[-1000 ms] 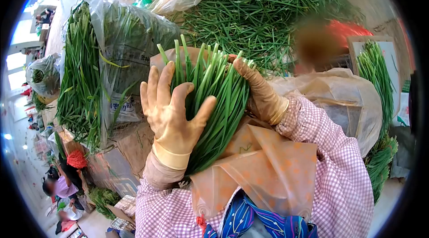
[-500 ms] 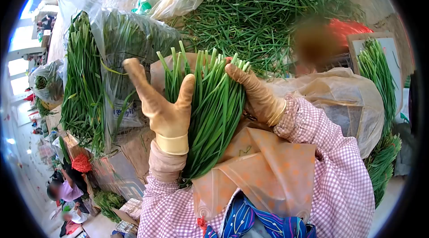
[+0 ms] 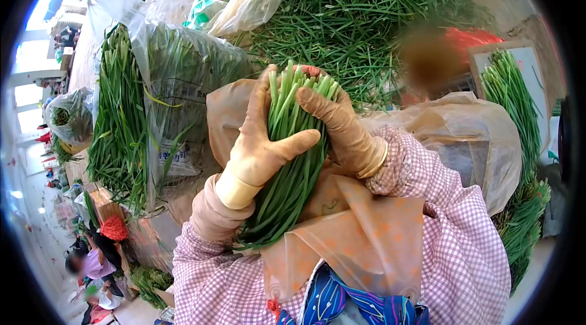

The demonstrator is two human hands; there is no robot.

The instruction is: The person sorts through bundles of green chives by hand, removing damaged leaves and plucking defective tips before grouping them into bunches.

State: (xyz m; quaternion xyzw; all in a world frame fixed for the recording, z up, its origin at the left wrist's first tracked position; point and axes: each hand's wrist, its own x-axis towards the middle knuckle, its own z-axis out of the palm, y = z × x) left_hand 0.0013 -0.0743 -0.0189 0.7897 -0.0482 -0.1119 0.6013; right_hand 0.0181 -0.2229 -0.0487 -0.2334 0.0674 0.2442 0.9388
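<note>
A bunch of garlic chives (image 3: 290, 187) stands tilted over my lap, pale cut ends up and green leaves hanging down. My left hand (image 3: 262, 148), in a tan rubber glove, is wrapped round its left side with the thumb across the front. From the right, my right hand (image 3: 343, 126), gloved alike, grips the bunch just below the cut ends, thumb in front. The fingers behind the stems are partly hidden. Below lies a translucent orange-dotted apron (image 3: 360, 233) over my checked clothing.
Loose chives (image 3: 342, 13) form a big heap ahead. On the left, a clear plastic bag (image 3: 201, 59) holds packed chives. Another chive bundle (image 3: 513, 96) lies on a board at right. A red string bundle (image 3: 113, 228) and people (image 3: 94, 264) are at lower left.
My left hand, spread and apart from the chives before, has moved right and closed round them. The bunch is now squeezed narrower. My right hand has stayed on its right side.
</note>
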